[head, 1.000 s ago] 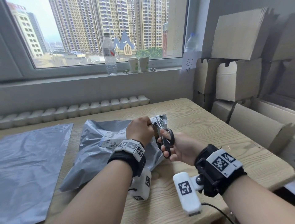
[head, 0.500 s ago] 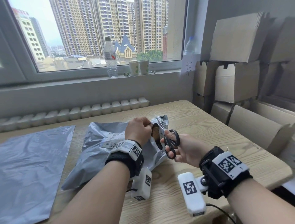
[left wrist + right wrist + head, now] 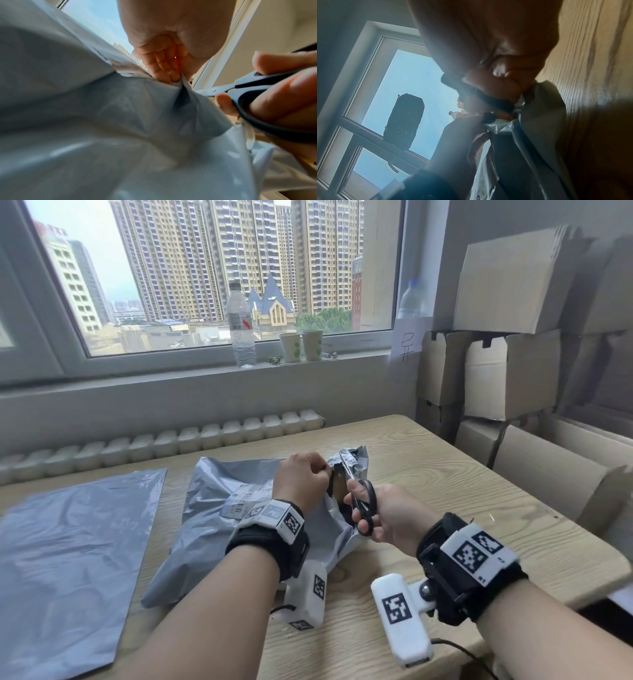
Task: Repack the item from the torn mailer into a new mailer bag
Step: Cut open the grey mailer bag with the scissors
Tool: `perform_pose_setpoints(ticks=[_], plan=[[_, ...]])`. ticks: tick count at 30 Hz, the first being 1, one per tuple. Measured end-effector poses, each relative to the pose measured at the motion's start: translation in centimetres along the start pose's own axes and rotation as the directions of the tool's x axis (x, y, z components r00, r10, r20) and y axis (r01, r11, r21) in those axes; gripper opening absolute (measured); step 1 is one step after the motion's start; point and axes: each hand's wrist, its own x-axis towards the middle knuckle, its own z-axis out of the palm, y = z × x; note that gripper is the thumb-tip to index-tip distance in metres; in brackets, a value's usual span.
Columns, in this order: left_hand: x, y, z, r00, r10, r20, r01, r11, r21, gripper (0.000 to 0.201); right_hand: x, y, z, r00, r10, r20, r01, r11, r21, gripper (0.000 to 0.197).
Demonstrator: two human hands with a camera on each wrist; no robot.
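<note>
Two hands, left hand (image 3: 303,479) pinching one torn mailer (image 3: 219,529), right hand (image 3: 394,517) gripping one scissors (image 3: 363,505); one new mailer (image 3: 68,559).

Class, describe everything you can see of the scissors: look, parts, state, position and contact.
The scissors have black, plastic-looking loop handles and silvery metal blades joined at a small pivot. The right hand grips them, fingers through the loops. They are off the table, blades pointing away from the person into the cut edge of the grey torn mailer, which the left hand pinches. Blade opening is unclear.
</note>
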Motion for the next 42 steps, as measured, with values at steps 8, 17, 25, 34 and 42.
perform_pose_setpoints(ticks=[8, 17, 25, 34, 42], plan=[[0.2, 0.4, -0.4, 0.998, 0.046, 0.033, -0.051, 0.988, 0.143, 0.025, -0.7, -0.5, -1.0, 0.998, 0.016, 0.066, -0.018, 0.999, 0.038, 0.035], [1.5, 1.6, 0.4, 0.999, 0.018, 0.044, -0.03, 0.958, 0.287, 0.024, -1.0, -0.8, -1.7, 0.997, -0.002, 0.071, 0.002, 1.0, 0.008, 0.041], [2.1, 0.9, 0.6, 0.998, -0.065, -0.012, 0.066, 0.972, 0.228, 0.016, -0.7, -0.4, -1.7, 0.996, -0.001, 0.093, 0.002, 1.0, -0.009, 0.039], [2.7, 0.7, 0.7, 0.997, -0.043, -0.065, 0.054, 0.983, 0.177, 0.016, -0.6, -0.8, -1.6, 0.995, 0.062, 0.078, -0.062, 0.998, -0.008, 0.038], [2.7, 0.1, 0.1, 0.998, -0.04, -0.048, 0.047, 0.985, 0.168, 0.014, -0.5, -0.8, -1.4, 0.992, 0.081, 0.099, -0.075, 0.995, -0.062, 0.038]])
